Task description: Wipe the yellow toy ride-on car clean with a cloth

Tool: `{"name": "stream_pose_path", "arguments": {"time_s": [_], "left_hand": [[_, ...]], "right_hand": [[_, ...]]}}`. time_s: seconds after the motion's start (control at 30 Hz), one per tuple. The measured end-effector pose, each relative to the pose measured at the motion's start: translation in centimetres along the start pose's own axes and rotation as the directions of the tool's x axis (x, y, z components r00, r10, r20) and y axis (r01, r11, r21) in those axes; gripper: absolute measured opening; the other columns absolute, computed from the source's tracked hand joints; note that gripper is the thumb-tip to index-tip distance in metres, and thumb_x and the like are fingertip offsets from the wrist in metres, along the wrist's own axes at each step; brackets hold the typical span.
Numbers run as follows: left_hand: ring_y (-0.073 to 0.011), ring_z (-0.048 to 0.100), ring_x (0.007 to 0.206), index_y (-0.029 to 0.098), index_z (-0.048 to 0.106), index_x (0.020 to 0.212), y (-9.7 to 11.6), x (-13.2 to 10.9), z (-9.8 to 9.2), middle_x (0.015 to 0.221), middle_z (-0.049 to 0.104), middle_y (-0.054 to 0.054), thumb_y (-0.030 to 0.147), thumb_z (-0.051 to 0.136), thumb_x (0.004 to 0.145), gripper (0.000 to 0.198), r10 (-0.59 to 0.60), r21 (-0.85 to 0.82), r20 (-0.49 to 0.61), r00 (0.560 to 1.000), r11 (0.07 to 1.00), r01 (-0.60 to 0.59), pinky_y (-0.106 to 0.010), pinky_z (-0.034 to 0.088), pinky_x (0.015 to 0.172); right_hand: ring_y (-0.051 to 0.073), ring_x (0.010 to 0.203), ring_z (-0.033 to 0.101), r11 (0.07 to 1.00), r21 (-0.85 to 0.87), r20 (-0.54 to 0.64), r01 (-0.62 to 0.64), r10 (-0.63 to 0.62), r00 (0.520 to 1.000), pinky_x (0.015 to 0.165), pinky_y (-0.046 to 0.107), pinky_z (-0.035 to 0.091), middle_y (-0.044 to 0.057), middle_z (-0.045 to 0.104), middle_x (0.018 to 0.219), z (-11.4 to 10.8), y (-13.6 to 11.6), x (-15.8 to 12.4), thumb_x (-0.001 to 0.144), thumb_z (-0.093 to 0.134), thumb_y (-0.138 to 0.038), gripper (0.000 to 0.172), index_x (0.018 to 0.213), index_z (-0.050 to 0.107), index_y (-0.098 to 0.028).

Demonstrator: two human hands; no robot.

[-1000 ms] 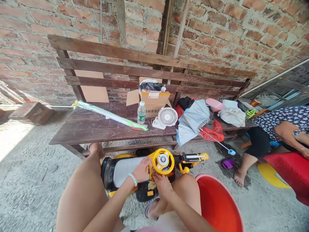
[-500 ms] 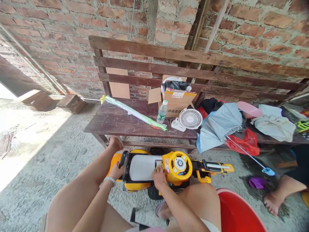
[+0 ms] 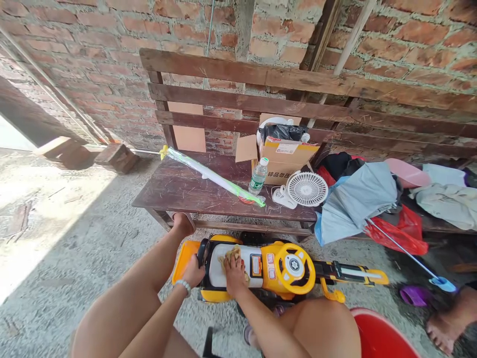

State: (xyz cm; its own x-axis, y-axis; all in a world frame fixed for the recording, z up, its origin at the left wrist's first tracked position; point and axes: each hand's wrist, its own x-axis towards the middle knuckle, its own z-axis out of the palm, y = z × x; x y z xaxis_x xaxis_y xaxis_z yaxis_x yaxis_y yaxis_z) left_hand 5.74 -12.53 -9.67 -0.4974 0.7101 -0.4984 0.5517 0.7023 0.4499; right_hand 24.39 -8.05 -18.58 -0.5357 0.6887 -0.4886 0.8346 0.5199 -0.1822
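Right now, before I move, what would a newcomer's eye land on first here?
The yellow ride-on toy car at bottom centre stands out most, with the right hand pressing a crumpled cloth onto its white seat and the left hand at its rear. Behind it, a half-open pale blue umbrella lies at the right of the dark wooden bench.

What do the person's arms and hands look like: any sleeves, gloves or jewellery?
The left arm and right arm are bare, without sleeves. A white beaded bracelet circles the left wrist. The left hand and right hand wear no gloves.
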Motion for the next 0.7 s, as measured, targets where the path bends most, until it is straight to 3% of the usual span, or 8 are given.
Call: {"name": "stream_pose_path", "arguments": {"time_s": [0.07,0.13,0.27,0.33,0.43,0.53,0.63,0.7], "left_hand": [[-0.0294,0.078,0.104,0.021,0.060,0.111,0.3,-0.2,-0.2,0.102,0.078,-0.012,0.020,0.055,0.091,0.021,-0.053,0.026,0.008,0.999,0.998,0.053,-0.032,0.057,0.086],[-0.0321,0.079,0.104,0.017,0.060,0.112,0.5,-0.4,-0.1,0.103,0.078,-0.017,0.023,0.051,0.096,0.019,-0.082,0.062,-0.038,0.996,0.994,0.084,-0.035,0.057,0.085],[-0.0347,0.079,0.100,0.014,0.059,0.113,0.3,-0.3,0.4,0.099,0.078,-0.019,0.029,0.049,0.101,0.022,-0.083,0.069,-0.083,0.993,0.994,0.089,-0.037,0.056,0.082],[-0.0346,0.079,0.098,0.017,0.060,0.110,0.1,0.0,0.5,0.095,0.078,-0.017,0.029,0.051,0.098,0.019,-0.058,0.053,-0.074,0.996,0.997,0.062,-0.037,0.057,0.079],[-0.0345,0.079,0.095,0.023,0.059,0.103,-0.2,0.4,0.0,0.090,0.077,-0.013,0.028,0.052,0.094,0.012,-0.042,0.023,-0.020,0.999,0.999,0.042,-0.038,0.058,0.077],[-0.0331,0.079,0.096,0.027,0.055,0.096,-0.2,0.7,-0.8,0.087,0.075,-0.010,0.030,0.049,0.094,0.007,-0.066,-0.014,0.035,0.997,0.998,0.066,-0.037,0.059,0.080],[-0.0311,0.079,0.094,0.028,0.053,0.091,-0.2,0.9,-1.3,0.079,0.072,-0.007,0.032,0.045,0.096,0.010,-0.066,-0.037,0.046,0.997,0.997,0.068,-0.035,0.059,0.082],[-0.0296,0.079,0.086,0.028,0.053,0.089,-0.3,0.9,-1.2,0.071,0.069,-0.005,0.032,0.046,0.096,0.011,-0.041,-0.030,-0.008,0.999,0.999,0.040,-0.033,0.058,0.076]], "right_hand": [[0.037,0.165,0.026,0.961,0.042,0.063,0.274,-0.276,0.959,0.127,0.063,0.033,0.011,0.034,0.177,0.2,-1.4,-0.2,0.093,0.064,-0.021,0.074,0.165,0.047,-0.030],[0.035,0.166,0.022,0.925,0.077,0.080,0.373,-0.379,0.922,0.130,0.063,0.028,0.006,0.034,0.178,-0.1,-1.1,-0.4,0.096,0.062,-0.024,0.072,0.165,0.046,-0.034],[0.037,0.163,0.030,0.997,0.082,0.001,-0.016,0.016,1.000,0.127,0.058,0.033,0.013,0.024,0.181,-1.8,4.3,-0.4,0.091,0.061,-0.016,0.084,0.171,0.035,-0.027],[0.038,0.159,0.039,0.974,0.083,-0.018,-0.208,0.211,0.977,0.123,0.055,0.040,0.021,0.026,0.178,-3.1,7.6,0.0,0.091,0.062,-0.017,0.086,0.171,0.034,-0.018],[0.039,0.155,0.045,0.947,0.068,-0.004,-0.313,0.314,0.949,0.116,0.054,0.048,0.024,0.032,0.176,-4.2,9.3,1.1,0.091,0.058,-0.014,0.080,0.168,0.039,-0.014],[0.040,0.158,0.040,0.969,0.055,0.001,-0.242,0.242,0.970,0.119,0.060,0.044,0.023,0.032,0.176,-3.6,6.2,2.1,0.090,0.056,-0.010,0.078,0.167,0.042,-0.014],[0.038,0.160,0.037,0.999,0.035,-0.010,0.019,-0.019,1.000,0.124,0.063,0.038,0.019,0.037,0.174,-1.9,1.0,2.2,0.094,0.053,-0.010,0.070,0.164,0.049,-0.019],[0.036,0.160,0.036,0.979,0.009,-0.008,0.206,-0.206,0.979,0.124,0.063,0.039,0.014,0.041,0.173,-0.8,-1.5,1.7,0.101,0.049,-0.014,0.060,0.160,0.055,-0.022]]}}
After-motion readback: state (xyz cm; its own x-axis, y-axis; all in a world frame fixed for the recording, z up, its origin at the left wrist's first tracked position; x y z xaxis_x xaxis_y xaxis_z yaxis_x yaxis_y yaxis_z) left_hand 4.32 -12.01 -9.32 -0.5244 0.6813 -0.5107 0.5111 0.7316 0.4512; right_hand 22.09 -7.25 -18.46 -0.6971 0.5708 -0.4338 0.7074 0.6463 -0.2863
